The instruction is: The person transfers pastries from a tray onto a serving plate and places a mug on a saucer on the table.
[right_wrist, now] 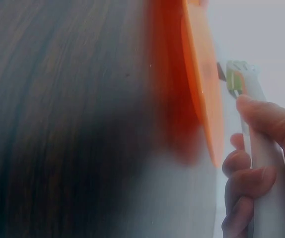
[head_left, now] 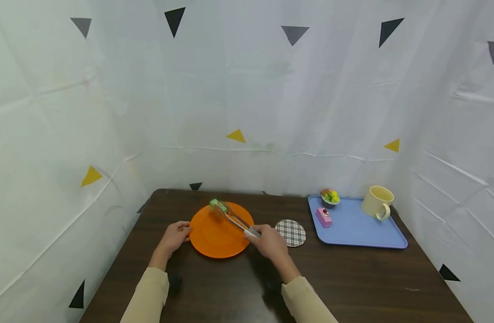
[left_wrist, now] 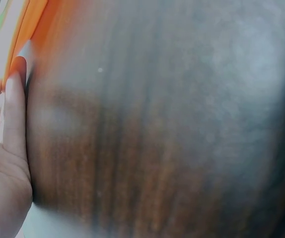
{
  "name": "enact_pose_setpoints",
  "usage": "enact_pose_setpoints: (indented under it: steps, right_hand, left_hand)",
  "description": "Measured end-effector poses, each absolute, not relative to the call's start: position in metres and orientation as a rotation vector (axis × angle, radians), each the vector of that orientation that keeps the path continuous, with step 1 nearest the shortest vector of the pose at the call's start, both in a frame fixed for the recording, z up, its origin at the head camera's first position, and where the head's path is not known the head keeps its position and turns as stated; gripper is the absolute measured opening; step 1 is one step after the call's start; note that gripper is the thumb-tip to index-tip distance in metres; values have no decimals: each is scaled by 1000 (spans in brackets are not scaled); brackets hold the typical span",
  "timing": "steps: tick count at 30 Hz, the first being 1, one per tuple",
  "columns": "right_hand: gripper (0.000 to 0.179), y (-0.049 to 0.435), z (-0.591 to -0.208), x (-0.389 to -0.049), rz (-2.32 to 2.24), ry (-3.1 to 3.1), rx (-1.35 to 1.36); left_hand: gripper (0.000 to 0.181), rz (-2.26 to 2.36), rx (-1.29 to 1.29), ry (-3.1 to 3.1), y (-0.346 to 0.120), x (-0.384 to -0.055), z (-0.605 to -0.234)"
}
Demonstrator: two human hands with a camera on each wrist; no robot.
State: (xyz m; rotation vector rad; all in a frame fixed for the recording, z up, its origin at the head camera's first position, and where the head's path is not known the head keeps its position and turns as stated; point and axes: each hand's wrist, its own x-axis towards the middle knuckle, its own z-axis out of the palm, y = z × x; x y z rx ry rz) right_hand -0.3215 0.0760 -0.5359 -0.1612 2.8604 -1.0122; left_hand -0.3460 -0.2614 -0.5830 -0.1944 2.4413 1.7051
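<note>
My left hand [head_left: 177, 235] pinches the left rim of a round orange plate [head_left: 214, 242], thumb above and fingers below. In the left wrist view the same hand [left_wrist: 6, 163] shows at the left edge, with a finger under the plate [left_wrist: 35, 20]. Over the plate's right side, my right hand [head_left: 269, 242] grips metal tongs [head_left: 240, 224], their tips pointing to the far left. A small green cake-like block [head_left: 217, 205] sits at the tong tips, near the plate's far rim. In the right wrist view, the fingers [right_wrist: 249, 183] curl round the handles.
A round checked coaster [head_left: 291, 233] lies just right of my right hand. Farther right, a blue tray [head_left: 356, 233] bears a yellow mug [head_left: 377, 202], a small dark bowl [head_left: 330, 202] of toy food and a pink cake piece [head_left: 323, 217]. White curtains surround the dark wooden table [head_left: 352, 282].
</note>
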Motion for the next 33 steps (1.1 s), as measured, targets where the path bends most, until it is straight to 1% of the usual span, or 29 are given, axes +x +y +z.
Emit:
enact_pose_setpoints:
  steps: [6, 14, 21, 33]
  right_hand:
    - [47, 72, -536, -322, -920, 2883, -56]
    - [52, 64, -540, -325, -835, 2905, -100]
    - [53, 57, -540, -324, -833, 2916, -122]
    - [61, 62, -533, -319, -864, 2904, -106]
  left_hand:
    - [44, 1721, -174, 2430, -255, -345, -586]
    - [44, 1718, -197, 2444, -256, -345, -586]
    - [44, 1721, -192, 2450, -262, -345, -583]
    - [43, 1728, -185, 2455, -263, -345, -585]
